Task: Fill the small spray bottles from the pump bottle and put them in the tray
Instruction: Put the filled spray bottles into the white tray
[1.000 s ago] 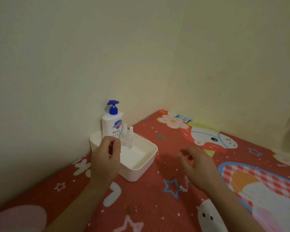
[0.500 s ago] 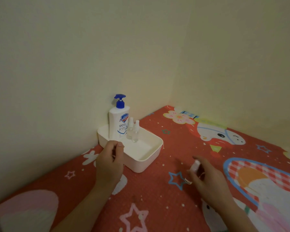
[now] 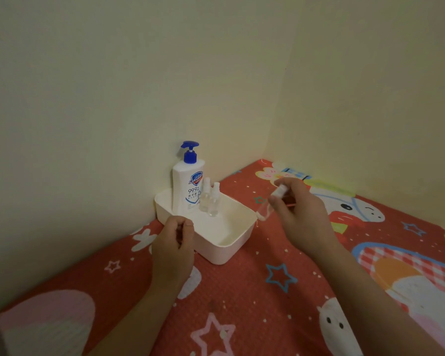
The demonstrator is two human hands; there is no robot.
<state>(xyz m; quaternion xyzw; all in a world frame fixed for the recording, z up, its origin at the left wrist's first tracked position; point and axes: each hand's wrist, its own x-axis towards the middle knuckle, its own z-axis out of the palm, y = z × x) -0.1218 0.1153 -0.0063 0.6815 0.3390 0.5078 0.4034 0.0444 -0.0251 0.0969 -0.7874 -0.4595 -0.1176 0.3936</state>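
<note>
My right hand pinches a clear plastic spray bottle, tilted, just right of the white rectangular tray. My left hand curls at its near rim; whether it holds anything, I can't tell. Inside stand two clear bottles beside the glossy blue-topped pump bottle.

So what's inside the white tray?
The tray holds the pump bottle and two small spray bottles, all upright at its far end. The near part looks bare, but the left hand covers one corner.

A red mat with stars and cartoon animals covers the floor. A white tray sits on it in the far left corner, touching the wall. Nothing else can be made out lying on the mat.
</note>
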